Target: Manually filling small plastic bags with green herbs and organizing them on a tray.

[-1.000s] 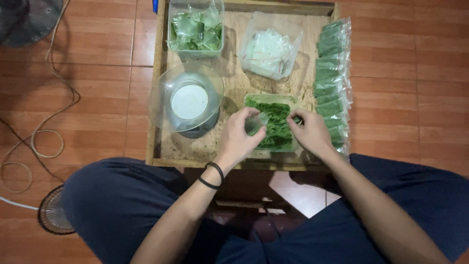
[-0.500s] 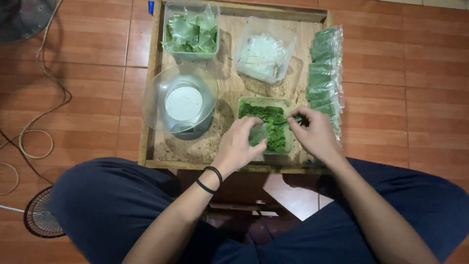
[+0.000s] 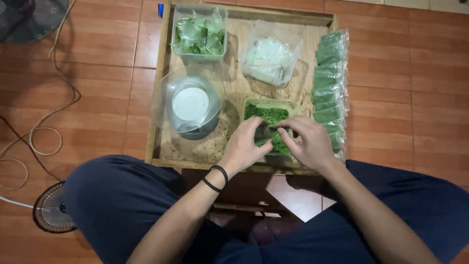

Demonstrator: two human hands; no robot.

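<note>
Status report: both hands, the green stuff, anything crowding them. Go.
Left hand and right hand together over the green tub, pinching a small bag. Scale bowl close left, filled packets close right.

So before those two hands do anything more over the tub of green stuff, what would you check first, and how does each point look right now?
1. Both hands over the green tub: ok, left hand and right hand meet above it.
2. Small bag pinched between the fingertips: cannot tell whether it is sealed.
3. Grip on the bag: ok for both hands.
4. Row of filled green packets along the tray's right edge: ok, lined up.
5. Clear bowl on the scale: ok, upright, apart from the hands.
6. Wooden tray: not ok, green crumbs scattered on it.
</note>
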